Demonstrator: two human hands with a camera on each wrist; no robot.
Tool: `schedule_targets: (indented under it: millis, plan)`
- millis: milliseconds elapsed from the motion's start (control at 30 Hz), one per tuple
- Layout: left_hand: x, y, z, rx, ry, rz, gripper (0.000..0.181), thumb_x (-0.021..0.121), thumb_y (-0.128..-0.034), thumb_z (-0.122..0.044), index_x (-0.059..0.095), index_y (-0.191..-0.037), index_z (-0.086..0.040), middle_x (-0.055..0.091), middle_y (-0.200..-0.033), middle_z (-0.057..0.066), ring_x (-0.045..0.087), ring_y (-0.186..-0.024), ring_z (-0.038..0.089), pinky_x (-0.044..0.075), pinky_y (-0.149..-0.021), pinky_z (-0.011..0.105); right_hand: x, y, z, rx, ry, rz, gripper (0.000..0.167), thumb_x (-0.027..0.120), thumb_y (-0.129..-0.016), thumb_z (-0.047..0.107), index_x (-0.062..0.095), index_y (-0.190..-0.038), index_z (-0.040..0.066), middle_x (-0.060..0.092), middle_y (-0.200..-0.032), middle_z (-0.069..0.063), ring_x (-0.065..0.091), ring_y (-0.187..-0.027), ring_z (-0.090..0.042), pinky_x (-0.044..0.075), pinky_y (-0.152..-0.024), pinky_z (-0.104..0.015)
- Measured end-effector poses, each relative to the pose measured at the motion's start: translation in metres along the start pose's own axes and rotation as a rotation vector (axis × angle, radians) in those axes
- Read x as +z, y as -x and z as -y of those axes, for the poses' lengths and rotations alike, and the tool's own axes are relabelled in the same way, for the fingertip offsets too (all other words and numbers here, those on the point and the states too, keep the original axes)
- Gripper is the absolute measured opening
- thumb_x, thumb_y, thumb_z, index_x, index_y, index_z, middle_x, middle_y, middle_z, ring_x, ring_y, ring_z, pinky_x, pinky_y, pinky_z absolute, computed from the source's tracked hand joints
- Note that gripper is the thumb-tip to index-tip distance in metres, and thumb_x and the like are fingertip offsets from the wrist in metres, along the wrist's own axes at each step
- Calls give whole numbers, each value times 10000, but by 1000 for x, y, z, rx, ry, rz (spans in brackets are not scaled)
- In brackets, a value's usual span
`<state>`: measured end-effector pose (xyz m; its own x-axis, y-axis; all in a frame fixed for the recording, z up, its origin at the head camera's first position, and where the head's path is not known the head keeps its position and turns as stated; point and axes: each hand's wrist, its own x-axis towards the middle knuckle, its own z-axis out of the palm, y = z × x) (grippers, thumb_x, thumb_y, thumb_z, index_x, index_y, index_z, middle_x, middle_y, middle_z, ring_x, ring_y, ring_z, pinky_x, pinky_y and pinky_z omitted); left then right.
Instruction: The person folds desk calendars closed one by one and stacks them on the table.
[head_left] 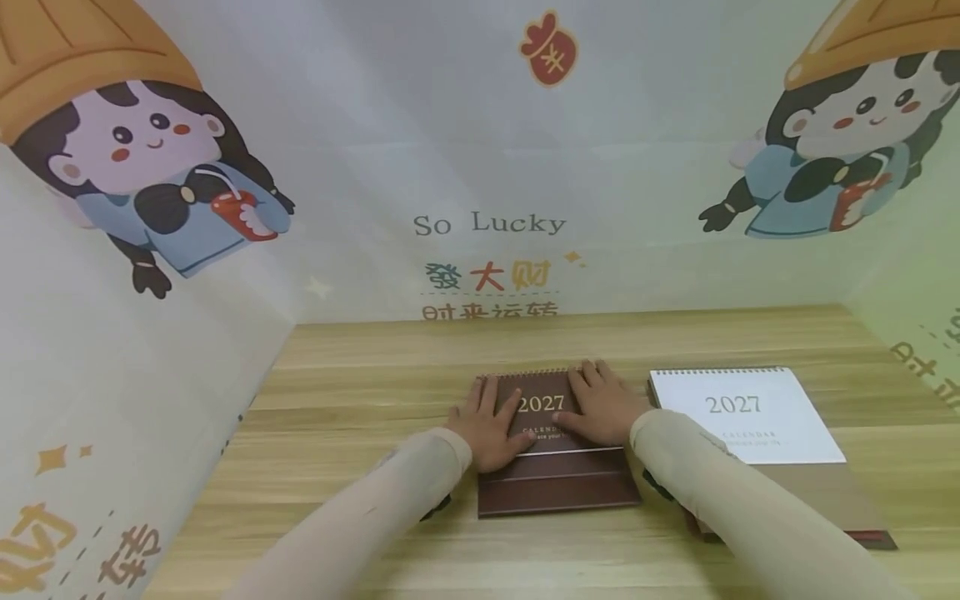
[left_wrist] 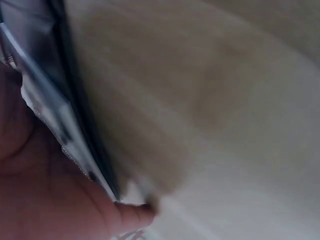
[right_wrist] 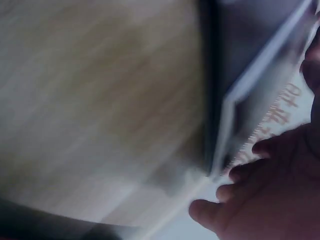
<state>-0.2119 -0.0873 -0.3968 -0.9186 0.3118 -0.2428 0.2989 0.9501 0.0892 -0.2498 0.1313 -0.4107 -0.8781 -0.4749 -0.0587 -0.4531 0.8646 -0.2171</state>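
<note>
A dark brown 2027 desk calendar point(head_left: 551, 493) with a spiral binding along its far edge lies on the wooden table. My left hand point(head_left: 489, 427) rests on its left side, fingers spread and pointing away from me. On the right side of the cover lies my right hand point(head_left: 607, 408), its fingers also extended, fingertips near the spiral. The left wrist view shows the calendar's layered edge point(left_wrist: 47, 85) beside my left palm point(left_wrist: 60, 205). In the right wrist view the calendar's pages and base point(right_wrist: 260, 65) stand slightly apart, next to my right fingers point(right_wrist: 270, 195).
To the right stands a second 2027 calendar point(head_left: 757, 425) with a white cover and a tan base, partly covered by my right sleeve point(head_left: 720, 475). Printed cloth walls point(head_left: 360, 183) enclose the wooden table point(head_left: 360, 358) at the back and sides.
</note>
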Motion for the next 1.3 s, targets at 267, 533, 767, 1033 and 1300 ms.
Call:
schedule_targets:
  millis: [267,533,767,1033,1300]
  plan:
    - [1,1,-4,-43,-74,101,757,265,-989,-674,135,-1606,-256,-14,-1655,128,-51,-1502,334,184,-1142,595,10,1,-4,59,-41,155,909,385,-982,630,109,-1573,-3,-1,-1628,-239,-33,-1488,-405,140,-1112,-678]
    - [-5,4,-3,-42,-48,118,761,279,-988,-673,136,-1606,-253,-24,-1655,125,-60,-1502,331,169,-1147,597,9,3,-1,60,-38,146,909,372,-986,634,103,-1573,-6,-17,-1627,-241,-52,-1487,-406,107,-1117,-679]
    - [-3,4,-3,-44,-30,121,762,281,-989,-671,131,-1607,-251,-40,-1653,129,-74,-1498,341,147,-1149,603,5,6,4,59,-39,142,893,385,-994,612,116,-1569,-15,-7,-1622,-257,-37,-1484,-419,104,-1119,-677]
    - [-2,2,-2,-41,-15,92,755,290,-992,-660,154,-1605,-241,-24,-1653,137,-70,-1500,335,145,-1150,600,1,3,3,56,-35,138,895,399,-993,608,125,-1566,-23,1,-1619,-263,-25,-1482,-429,113,-1114,-683]
    - [3,-5,3,-13,14,47,782,383,-963,-679,243,-1589,-231,63,-1644,167,5,-1498,372,192,-1128,625,3,4,-7,8,-96,154,944,451,-963,638,133,-1569,-11,0,-1617,-269,-25,-1477,-441,157,-1108,-679]
